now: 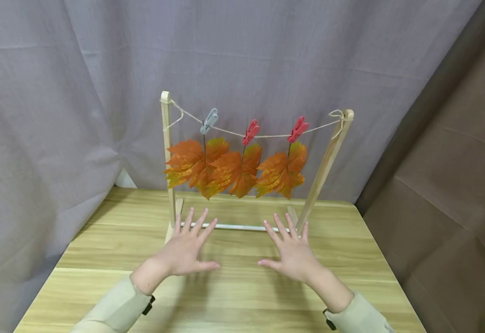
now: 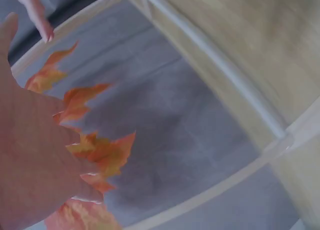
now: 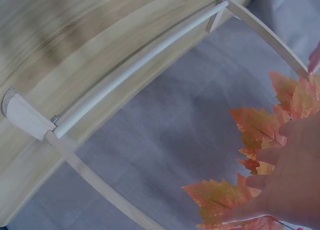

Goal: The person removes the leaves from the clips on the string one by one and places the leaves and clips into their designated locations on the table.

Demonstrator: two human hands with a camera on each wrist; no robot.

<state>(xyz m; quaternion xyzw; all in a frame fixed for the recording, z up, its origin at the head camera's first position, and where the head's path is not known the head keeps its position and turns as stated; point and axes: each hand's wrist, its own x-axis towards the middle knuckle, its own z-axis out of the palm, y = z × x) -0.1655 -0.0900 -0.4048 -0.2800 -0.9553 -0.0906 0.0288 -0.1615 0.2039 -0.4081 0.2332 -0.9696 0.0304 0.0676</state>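
My left hand [image 1: 186, 249] and right hand [image 1: 296, 256] hover over the table front, fingers straight and spread, holding nothing. Beyond them stands a wooden frame with a left post [image 1: 167, 152] and a right post [image 1: 325, 169]. A thin string [image 1: 230, 132] sags between the post tops. On it sit a pale blue clothespin [image 1: 209, 121], a middle red clothespin [image 1: 251, 132] and a right red clothespin [image 1: 298, 129]. Below each hangs an orange maple leaf by its stem: a left leaf [image 1: 190, 162], a middle leaf [image 1: 238, 171] and a right leaf [image 1: 284, 171]. The left and middle leaves overlap.
A white rod [image 1: 242, 227] joins the posts low down, just above the wooden table [image 1: 234, 296]. Grey curtain cloth [image 1: 267, 55] hangs behind the frame. At the right is a darker brown cloth [image 1: 446, 222].
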